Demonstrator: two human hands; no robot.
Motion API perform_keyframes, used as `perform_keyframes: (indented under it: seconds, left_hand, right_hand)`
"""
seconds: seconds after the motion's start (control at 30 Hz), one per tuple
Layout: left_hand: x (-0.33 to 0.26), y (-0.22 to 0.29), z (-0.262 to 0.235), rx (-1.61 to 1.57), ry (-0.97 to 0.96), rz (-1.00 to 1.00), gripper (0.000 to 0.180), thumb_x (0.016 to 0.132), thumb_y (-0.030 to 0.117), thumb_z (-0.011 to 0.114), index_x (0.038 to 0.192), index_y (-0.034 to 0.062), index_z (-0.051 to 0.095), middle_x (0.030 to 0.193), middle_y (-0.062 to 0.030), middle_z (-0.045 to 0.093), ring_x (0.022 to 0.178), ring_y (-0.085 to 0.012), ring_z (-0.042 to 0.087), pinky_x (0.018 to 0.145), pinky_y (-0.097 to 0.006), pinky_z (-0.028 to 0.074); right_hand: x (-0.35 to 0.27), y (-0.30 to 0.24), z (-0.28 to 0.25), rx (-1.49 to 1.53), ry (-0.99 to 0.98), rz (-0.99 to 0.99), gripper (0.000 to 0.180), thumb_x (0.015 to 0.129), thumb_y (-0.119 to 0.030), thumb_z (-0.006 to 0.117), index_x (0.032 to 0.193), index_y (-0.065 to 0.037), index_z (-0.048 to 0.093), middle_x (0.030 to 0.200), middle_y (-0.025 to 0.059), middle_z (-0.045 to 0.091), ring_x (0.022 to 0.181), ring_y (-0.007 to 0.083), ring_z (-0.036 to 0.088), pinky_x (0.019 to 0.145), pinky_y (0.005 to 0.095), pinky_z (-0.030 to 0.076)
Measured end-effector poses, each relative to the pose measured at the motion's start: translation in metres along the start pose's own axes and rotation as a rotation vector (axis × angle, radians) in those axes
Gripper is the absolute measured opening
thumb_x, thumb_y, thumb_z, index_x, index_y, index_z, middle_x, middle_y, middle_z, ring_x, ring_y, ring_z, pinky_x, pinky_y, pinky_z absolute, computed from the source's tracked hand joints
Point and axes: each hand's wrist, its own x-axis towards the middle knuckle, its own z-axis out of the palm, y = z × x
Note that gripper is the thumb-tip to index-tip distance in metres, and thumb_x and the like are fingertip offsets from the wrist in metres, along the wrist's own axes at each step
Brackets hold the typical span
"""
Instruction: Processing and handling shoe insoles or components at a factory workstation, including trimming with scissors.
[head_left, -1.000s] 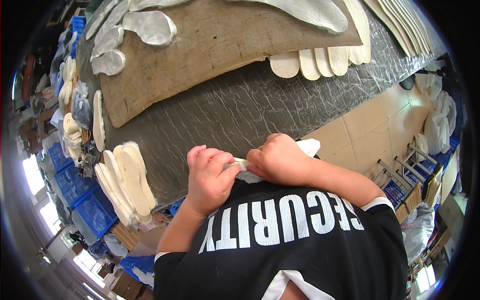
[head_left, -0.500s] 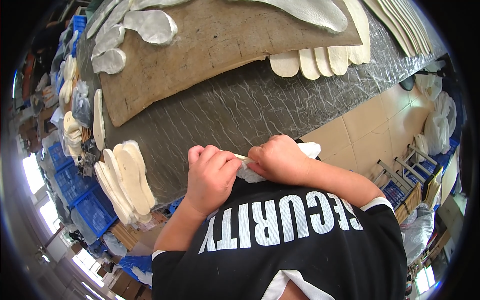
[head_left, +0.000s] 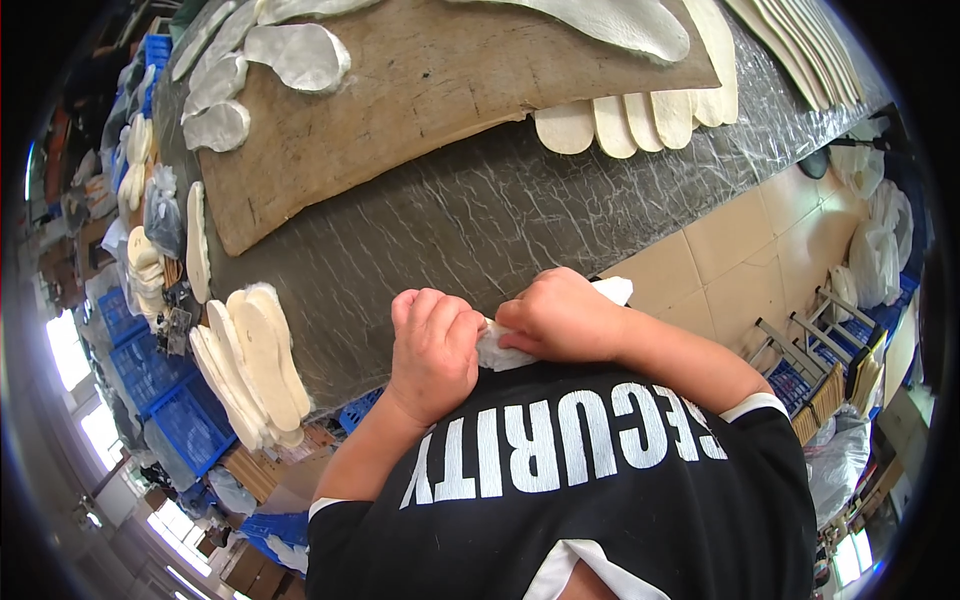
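While your right hand point(head_left: 560, 318) grips the white insole point(head_left: 501, 351) between thumb and curled fingers, the insole lies between the worktop point(head_left: 400, 230) and your shirt point(head_left: 440, 550). Its long axis seems to run left to right, showing left of that grip and apparently again beyond it, so your right hand is nearer its middle. Your left hand point(head_left: 436, 345) curls at its left end; whether it pinches, I cannot tell.

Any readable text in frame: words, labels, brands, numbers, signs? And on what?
Black shirt: one line of large white block capitals, upside down in this view; legible, but wording not copied here.
White piece being held: no text visible.
Insoles on the table: none visible.
Background crates and bags: too small or blurred to tell.
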Motion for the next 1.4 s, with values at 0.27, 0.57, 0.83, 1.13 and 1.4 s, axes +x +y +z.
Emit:
perform_keyframes:
  seconds: [0.27, 0.57, 0.83, 1.13, 1.4]
  left_hand:
    - [-0.002, -0.016, -0.022, -0.465, 0.012, -0.289, 0.041, 0.067, 0.015, 0.080, 0.102, 0.0052, 0.061, 0.105, -0.0083, 0.062, 0.110, -0.0272, 0.053, 0.098, -0.039, 0.040]
    - [-0.006, -0.015, -0.030, -0.301, -0.102, -0.202, 0.037, 0.065, 0.019, 0.080, 0.096, 0.0072, 0.064, 0.088, -0.0031, 0.067, 0.085, -0.0230, 0.060, 0.086, -0.038, 0.039]
    - [-0.001, -0.009, -0.027, -0.193, -0.042, -0.074, 0.020, 0.059, 0.004, 0.071, 0.078, 0.0077, 0.064, 0.074, -0.0037, 0.062, 0.073, -0.0224, 0.060, 0.075, -0.038, 0.037]
    - [-0.016, -0.019, -0.002, -0.558, 0.363, -0.411, 0.095, 0.062, 0.030, 0.088, 0.139, 0.0056, 0.038, 0.132, -0.0136, 0.047, 0.113, -0.0259, 0.053, 0.101, -0.040, 0.042]
    - [-0.003, 0.018, 0.016, -1.173, 0.447, -0.348, 0.120, 0.063, 0.032, 0.089, 0.150, 0.0070, 0.010, 0.150, -0.0220, 0.029, 0.133, -0.0276, 0.040, 0.106, -0.040, 0.039]
  right_hand:
    - [-0.003, -0.006, -0.005, -0.035, 0.020, -0.016, 0.020, 0.076, -0.024, 0.071, 0.071, -0.009, 0.058, 0.057, 0.0076, 0.058, 0.059, 0.0292, 0.060, 0.063, 0.0400, 0.045]
    - [-0.002, -0.007, -0.005, -0.046, 0.002, -0.071, 0.022, 0.079, -0.027, 0.068, 0.069, -0.009, 0.059, 0.057, 0.0081, 0.060, 0.055, 0.0290, 0.060, 0.064, 0.0399, 0.046]
    - [0.003, -0.008, -0.015, -0.076, -0.059, -0.117, 0.023, 0.078, -0.029, 0.068, 0.071, -0.010, 0.059, 0.059, 0.0064, 0.061, 0.058, 0.0270, 0.061, 0.065, 0.0386, 0.046]
    - [0.004, 0.004, -0.014, -0.530, 0.447, -0.204, 0.015, 0.070, -0.020, 0.059, 0.083, -0.013, 0.061, 0.081, -0.0017, 0.061, 0.072, 0.0152, 0.060, 0.063, 0.0299, 0.041]
    - [0.002, 0.029, 0.005, -0.419, 0.736, -0.272, 0.026, 0.068, -0.011, 0.063, 0.093, -0.010, 0.064, 0.100, 0.0018, 0.066, 0.081, 0.0192, 0.062, 0.062, 0.0325, 0.042]
